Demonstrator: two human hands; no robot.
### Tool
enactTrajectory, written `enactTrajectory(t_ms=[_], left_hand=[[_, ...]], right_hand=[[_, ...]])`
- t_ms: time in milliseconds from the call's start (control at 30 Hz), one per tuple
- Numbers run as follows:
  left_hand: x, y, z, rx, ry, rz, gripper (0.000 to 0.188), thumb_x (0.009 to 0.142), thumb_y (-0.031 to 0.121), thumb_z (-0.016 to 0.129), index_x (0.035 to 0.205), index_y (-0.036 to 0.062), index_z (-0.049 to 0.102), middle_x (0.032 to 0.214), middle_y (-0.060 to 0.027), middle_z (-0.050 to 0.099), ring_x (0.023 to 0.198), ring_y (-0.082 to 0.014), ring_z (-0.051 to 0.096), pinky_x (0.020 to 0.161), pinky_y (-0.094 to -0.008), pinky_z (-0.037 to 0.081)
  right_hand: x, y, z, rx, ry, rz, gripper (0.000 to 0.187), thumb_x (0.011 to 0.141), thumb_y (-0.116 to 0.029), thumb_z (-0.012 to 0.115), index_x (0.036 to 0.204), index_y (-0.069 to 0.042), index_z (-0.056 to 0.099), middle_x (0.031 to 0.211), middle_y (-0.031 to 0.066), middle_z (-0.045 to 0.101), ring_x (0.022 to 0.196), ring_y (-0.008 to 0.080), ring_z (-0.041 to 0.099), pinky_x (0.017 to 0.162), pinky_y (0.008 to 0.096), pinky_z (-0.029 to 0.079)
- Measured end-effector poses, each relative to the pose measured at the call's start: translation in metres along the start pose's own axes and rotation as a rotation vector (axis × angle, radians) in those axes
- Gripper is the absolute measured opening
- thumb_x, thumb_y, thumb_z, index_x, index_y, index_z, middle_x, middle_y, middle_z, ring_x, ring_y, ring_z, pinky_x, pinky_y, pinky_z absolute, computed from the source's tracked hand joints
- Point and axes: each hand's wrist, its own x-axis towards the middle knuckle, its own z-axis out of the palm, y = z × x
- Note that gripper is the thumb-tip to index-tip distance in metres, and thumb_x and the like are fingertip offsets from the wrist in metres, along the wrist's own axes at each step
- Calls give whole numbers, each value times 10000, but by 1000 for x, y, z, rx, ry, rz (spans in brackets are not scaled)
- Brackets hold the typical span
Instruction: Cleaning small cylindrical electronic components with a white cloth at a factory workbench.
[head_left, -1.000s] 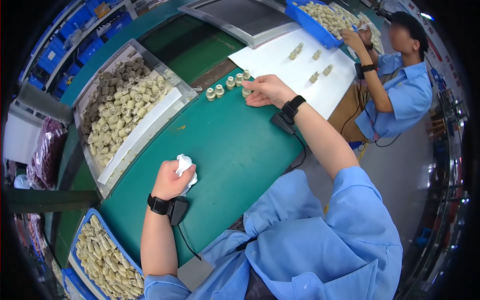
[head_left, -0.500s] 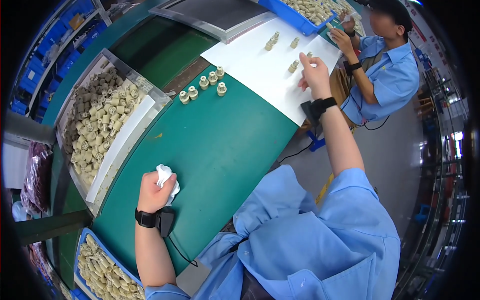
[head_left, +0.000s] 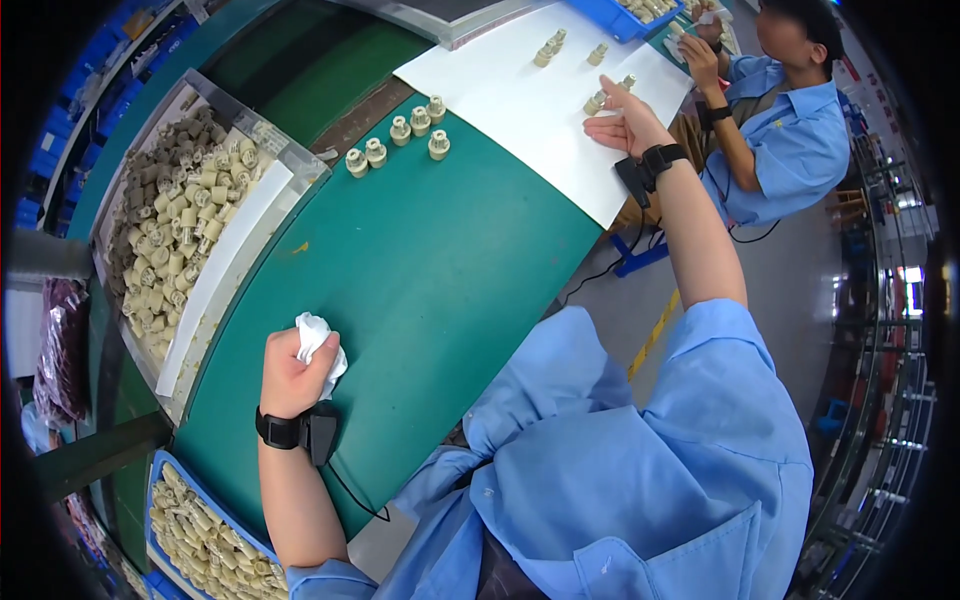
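Note:
My left hand (head_left: pixel 296 375) is closed around a crumpled white cloth (head_left: pixel 317 340) over the near part of the green tabletop (head_left: pixel 400 290). My right hand (head_left: pixel 630 122) is over the white sheet (head_left: pixel 520 110) at the far right, its fingers stretched out and apart, with nothing seen in it. Right beside its fingertips stands a small beige cylindrical part (head_left: pixel 594 103), with another (head_left: pixel 628 82) just beyond. More such parts (head_left: pixel 548 50) stand upright on the sheet farther left. Several others (head_left: pixel 400 130) stand on the green surface near its far edge.
A clear-walled tray (head_left: pixel 175 345) heaped with beige parts is on the left. One blue bin (head_left: pixel 190 485) full of them sits at lower left, another blue bin (head_left: pixel 600 18) at the far end. A co-worker (head_left: pixel 780 130) in a blue shirt sits at right, handling parts.
My right hand has turned and its fingers have straightened beside the standing parts. My left hand still grips the cloth. The whole view has shifted slightly.

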Motion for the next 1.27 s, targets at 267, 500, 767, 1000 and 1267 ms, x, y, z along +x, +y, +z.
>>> enactTrajectory(t_ms=[267, 500, 767, 1000, 1267], left_hand=[[2, 2, 2, 4, -6, 25, 255, 866, 85, 622, 631, 24, 546, 544, -17, 539, 471, -114, 488, 452, -274, 342], [3, 2, -1, 20, -25, 47, 243, 860, 68, 616, 632, 17, 551, 548, -27, 546, 472, -126, 498, 456, -276, 348], [0, 3, 1, 7, -8, 38, 221, 857, 76, 623, 649, 17, 577, 559, -34, 563, 495, -128, 515, 472, -282, 363], [2, 9, -1, -17, -27, 29, 221, 863, 103, 628, 662, 17, 596, 566, -37, 573, 500, -123, 521, 476, -287, 379], [1, 7, -4, 5, -64, 55, 224, 876, 152, 630, 692, 24, 615, 593, -48, 612, 518, -143, 552, 499, -286, 404]], right_hand=[[1, -1, -4, -39, -46, -1, 716, 840, -531, 664, 1183, 40, 404, 899, 225, 679, 783, 211, 709, 675, 251, 593], [8, 2, -5, -112, -35, -13, 700, 849, -518, 662, 1214, 23, 409, 923, 204, 675, 806, 208, 705, 683, 250, 595], [3, 2, -5, -38, -74, 17, 641, 872, -492, 642, 1207, 14, 438, 941, 192, 672, 813, 205, 701, 680, 258, 600], [5, -9, -3, -55, -85, 61, 596, 896, -431, 635, 1221, 29, 443, 955, 195, 666, 819, 207, 698, 678, 269, 603], [6, -32, 13, -392, -211, -26, 657, 883, -335, 674, 1313, 67, 381, 1000, 225, 658, 804, 278, 699, 641, 329, 604]])
